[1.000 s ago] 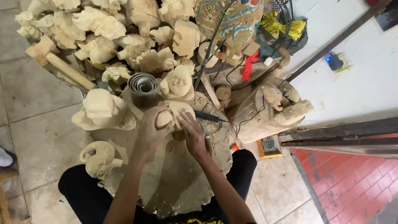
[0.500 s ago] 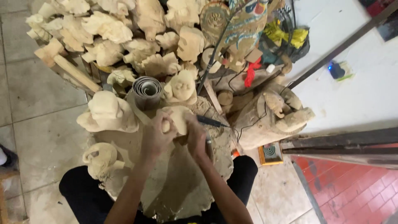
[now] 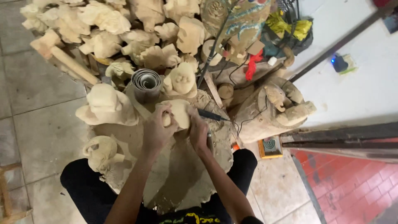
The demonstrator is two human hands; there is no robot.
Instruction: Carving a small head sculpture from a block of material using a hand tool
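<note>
Hands grip pale carving (wood, seemingly); dark tool alongside.

The left hand gripped a pale wooden carving on a dusty work block. The right hand pressed against its four o'clock side. A sandpaper roll stood at the carving's ten o'clock.

Carving on slab, between hands.
</note>
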